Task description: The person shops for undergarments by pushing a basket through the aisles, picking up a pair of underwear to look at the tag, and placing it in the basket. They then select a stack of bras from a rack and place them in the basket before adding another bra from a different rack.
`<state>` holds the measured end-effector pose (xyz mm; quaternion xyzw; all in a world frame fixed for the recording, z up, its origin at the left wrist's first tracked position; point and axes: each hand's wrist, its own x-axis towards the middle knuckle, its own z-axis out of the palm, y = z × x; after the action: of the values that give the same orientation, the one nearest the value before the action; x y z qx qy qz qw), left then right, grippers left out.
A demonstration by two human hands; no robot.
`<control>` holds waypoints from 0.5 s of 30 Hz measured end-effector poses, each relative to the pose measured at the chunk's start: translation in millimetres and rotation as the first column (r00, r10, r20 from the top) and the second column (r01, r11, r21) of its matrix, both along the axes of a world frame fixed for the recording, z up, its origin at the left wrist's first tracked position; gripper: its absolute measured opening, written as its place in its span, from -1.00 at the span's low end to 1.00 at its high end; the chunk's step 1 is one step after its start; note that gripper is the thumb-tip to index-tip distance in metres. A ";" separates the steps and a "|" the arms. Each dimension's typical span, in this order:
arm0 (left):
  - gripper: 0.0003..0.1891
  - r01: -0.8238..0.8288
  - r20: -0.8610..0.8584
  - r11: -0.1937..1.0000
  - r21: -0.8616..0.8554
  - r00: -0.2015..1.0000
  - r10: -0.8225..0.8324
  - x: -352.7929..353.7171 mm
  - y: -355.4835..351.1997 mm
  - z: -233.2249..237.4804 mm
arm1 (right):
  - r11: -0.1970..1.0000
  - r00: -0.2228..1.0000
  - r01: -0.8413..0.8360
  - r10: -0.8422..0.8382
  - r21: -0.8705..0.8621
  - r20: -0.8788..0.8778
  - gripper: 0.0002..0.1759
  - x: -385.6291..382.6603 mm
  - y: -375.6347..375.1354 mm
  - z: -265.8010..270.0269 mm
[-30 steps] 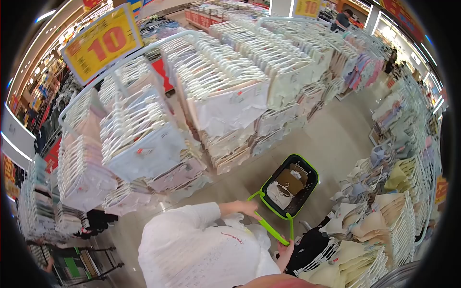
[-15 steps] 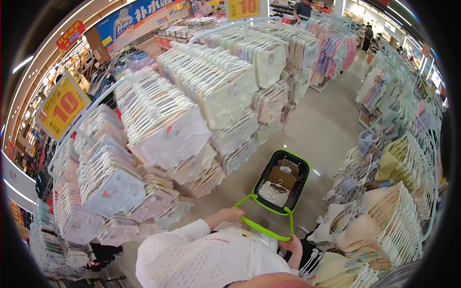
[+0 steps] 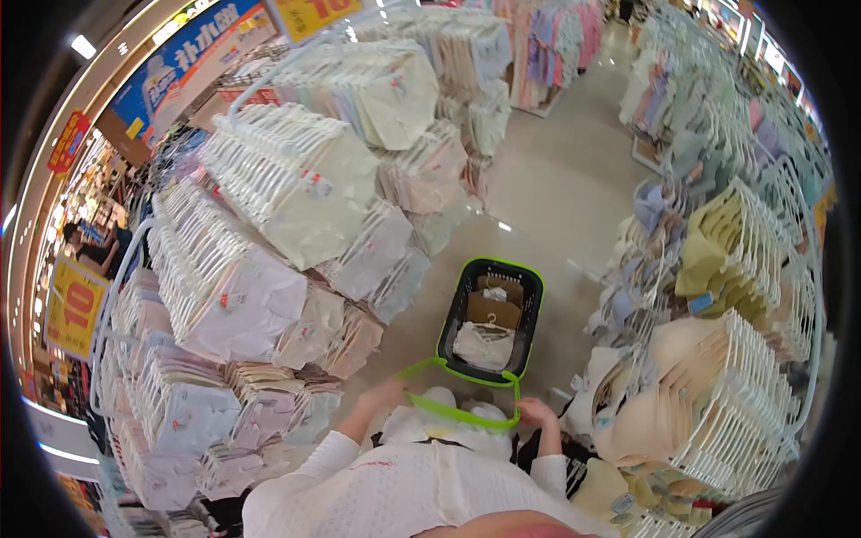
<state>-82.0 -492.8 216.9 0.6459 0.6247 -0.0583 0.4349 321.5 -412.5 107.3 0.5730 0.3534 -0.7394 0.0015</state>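
A black shopping basket [image 3: 533,309] with a lime-green rim stands in front of me, low over the floor. Inside lie a brown item [image 3: 493,311] with a white label and a white garment on a hanger [image 3: 484,346]. Its green pull handle [image 3: 457,412] reaches back to my body. My left hand [image 3: 387,393], a little blurred, is closed at the handle's left end. At the right end, my right hand [image 3: 536,412] is closed around the handle, its fingers partly hidden.
Racks of pale underwear on white hangers [image 3: 260,309] line the left side. Bras on hangers [image 3: 664,368] crowd close on the right. A tiled aisle floor [image 3: 560,170] runs ahead between them. Yellow price signs [image 3: 77,307] hang at the left. A person [image 3: 90,251] is at the far left.
The view has shifted forward and turned, so the racks slide left and down. The basket and both hands sit farther left in view, with the handle still held.
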 end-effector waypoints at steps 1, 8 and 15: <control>-0.56 -0.035 -0.010 0.996 0.081 0.999 0.036 -0.4 4.1 -0.4 | 0.997 0.999 -0.052 0.051 0.061 0.017 -0.67 -2.8 5.6 12.1; -0.51 -0.143 0.106 0.917 0.372 0.988 0.111 -10.0 58.6 16.7 | 0.932 0.942 0.324 -0.304 0.163 -0.140 -0.71 -19.9 25.4 14.6; -0.71 -0.184 -0.041 0.869 0.459 0.973 0.228 -4.5 119.2 -8.1 | 0.782 0.782 0.622 -0.617 0.038 -0.093 -0.66 -24.4 58.1 -30.8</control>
<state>-86.5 -373.6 208.8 0.6554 0.7060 0.1050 0.2468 297.2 -354.4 76.5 0.6286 0.1700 -0.7078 -0.2738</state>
